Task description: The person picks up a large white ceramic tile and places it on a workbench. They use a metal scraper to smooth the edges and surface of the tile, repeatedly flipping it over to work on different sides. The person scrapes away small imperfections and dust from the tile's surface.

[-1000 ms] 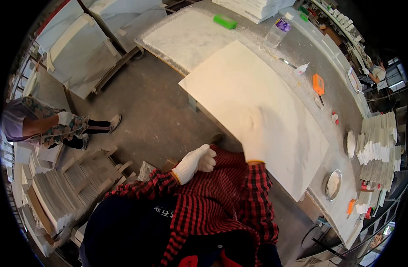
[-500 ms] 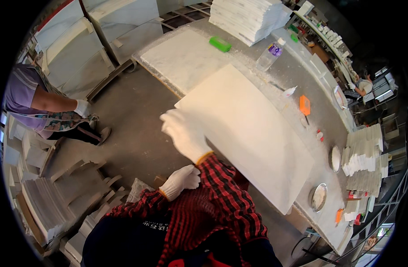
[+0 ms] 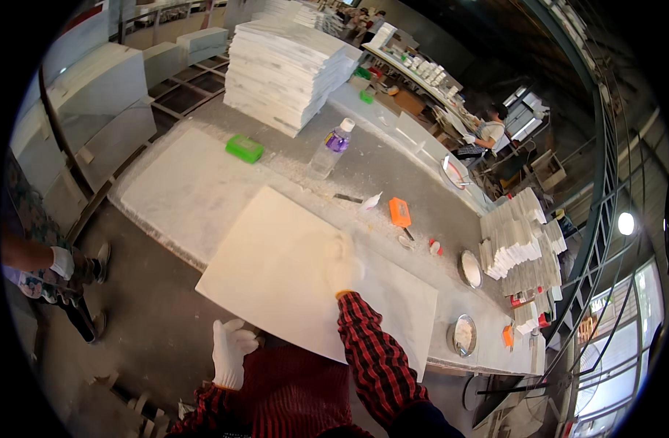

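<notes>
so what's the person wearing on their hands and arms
Both hands wear white knit work gloves: the left hand and the right hand, whose cuff has an orange edge. Both forearms are in long sleeves of red and black checked cloth.

Bright daylight, soft shadows, glare off the pale slab (image 3: 291, 277), fisheye-bent edges.

L gloved hand (image 3: 230, 352) low, R gloved hand (image 3: 343, 264) flat, arm outstretched
</notes>
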`<state>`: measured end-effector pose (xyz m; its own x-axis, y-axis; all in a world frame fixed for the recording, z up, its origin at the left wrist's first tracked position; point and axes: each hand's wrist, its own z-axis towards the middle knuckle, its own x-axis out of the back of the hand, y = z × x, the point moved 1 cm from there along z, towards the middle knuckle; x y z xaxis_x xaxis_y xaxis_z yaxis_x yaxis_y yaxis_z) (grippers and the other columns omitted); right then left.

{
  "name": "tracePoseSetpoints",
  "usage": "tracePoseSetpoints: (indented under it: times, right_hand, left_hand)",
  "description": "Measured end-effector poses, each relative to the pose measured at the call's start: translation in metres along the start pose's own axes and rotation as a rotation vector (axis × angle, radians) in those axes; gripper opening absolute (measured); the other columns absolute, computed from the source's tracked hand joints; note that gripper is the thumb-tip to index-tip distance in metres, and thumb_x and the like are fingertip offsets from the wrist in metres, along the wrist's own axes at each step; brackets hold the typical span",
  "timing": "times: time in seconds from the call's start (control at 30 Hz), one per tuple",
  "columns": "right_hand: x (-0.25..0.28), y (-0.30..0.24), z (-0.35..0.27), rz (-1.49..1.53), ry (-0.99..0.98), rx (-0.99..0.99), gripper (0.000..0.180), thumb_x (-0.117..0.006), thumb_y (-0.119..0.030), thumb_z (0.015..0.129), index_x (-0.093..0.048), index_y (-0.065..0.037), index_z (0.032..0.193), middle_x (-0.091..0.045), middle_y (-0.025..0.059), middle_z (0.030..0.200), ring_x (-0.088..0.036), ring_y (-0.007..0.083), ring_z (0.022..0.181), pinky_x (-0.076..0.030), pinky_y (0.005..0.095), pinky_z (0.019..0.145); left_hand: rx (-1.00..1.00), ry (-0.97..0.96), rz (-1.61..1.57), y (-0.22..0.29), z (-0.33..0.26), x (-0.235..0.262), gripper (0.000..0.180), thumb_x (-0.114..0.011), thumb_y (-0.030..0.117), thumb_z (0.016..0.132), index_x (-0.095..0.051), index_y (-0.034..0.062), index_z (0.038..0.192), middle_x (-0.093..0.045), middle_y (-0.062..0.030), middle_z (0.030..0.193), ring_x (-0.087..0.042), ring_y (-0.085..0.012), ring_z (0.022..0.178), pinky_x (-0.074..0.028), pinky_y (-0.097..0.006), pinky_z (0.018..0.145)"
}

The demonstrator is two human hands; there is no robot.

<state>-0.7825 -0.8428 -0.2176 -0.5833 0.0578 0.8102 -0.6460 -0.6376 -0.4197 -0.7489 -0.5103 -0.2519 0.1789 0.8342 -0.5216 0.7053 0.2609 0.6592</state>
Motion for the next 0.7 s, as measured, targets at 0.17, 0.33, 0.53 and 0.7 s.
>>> tracePoseSetpoints:
  times: [0.17, 0.33, 0.53, 0.7]
  right_hand:
    - [-0.076, -0.061, 0.044, 0.04, 0.108, 0.132, 0.04, -0.055, -0.025, 0.099, -0.059, -0.016, 0.138, -0.06, 0.0157, 0.138, -0.057, 0.0377, 0.122, -0.043, 0.0528, 0.105]
    - [-0.133, -0.141, 0.024, 0.199, -0.382, 0.207, 0.039, -0.055, -0.018, 0.097, -0.057, -0.011, 0.136, -0.056, 0.0176, 0.142, -0.054, 0.039, 0.126, -0.047, 0.0545, 0.099]
    - [-0.012, -0.233, -0.053, 0.54, -0.505, 0.752, 0.014, -0.059, -0.01, 0.086, -0.06, -0.008, 0.1, -0.058, 0.0118, 0.11, -0.054, 0.0353, 0.111, -0.047, 0.0456, 0.092]
    - [-0.012, -0.245, -0.155, 0.897, -0.571, 0.681, 0.019, -0.061, -0.014, 0.087, -0.061, -0.009, 0.105, -0.057, 0.0088, 0.109, -0.053, 0.0318, 0.102, -0.048, 0.0431, 0.085]
  left_hand:
    - [0.018, 0.024, -0.068, 0.019, 0.015, -0.014, 0.076, -0.032, 0.069, 0.104, -0.06, 0.0004, 0.12, -0.063, -0.009, 0.083, -0.06, -0.024, 0.074, -0.052, -0.038, 0.076]
    - [0.049, 0.022, -0.222, 0.029, 0.019, -0.007, 0.075, -0.033, 0.072, 0.103, -0.059, 0.0052, 0.125, -0.063, -0.0069, 0.091, -0.059, -0.0212, 0.077, -0.051, -0.035, 0.074]
    - [-0.069, 0.013, -0.357, 0.029, 0.04, 0.028, 0.076, -0.034, 0.072, 0.102, -0.054, 0.0071, 0.136, -0.061, -0.0044, 0.113, -0.059, -0.0209, 0.102, -0.049, -0.036, 0.089]
    - [-0.229, -0.031, -0.537, 0.029, 0.039, 0.069, 0.067, -0.036, 0.062, 0.106, -0.045, 0.0112, 0.148, -0.05, -0.0049, 0.146, -0.049, -0.0232, 0.132, -0.042, -0.039, 0.111]
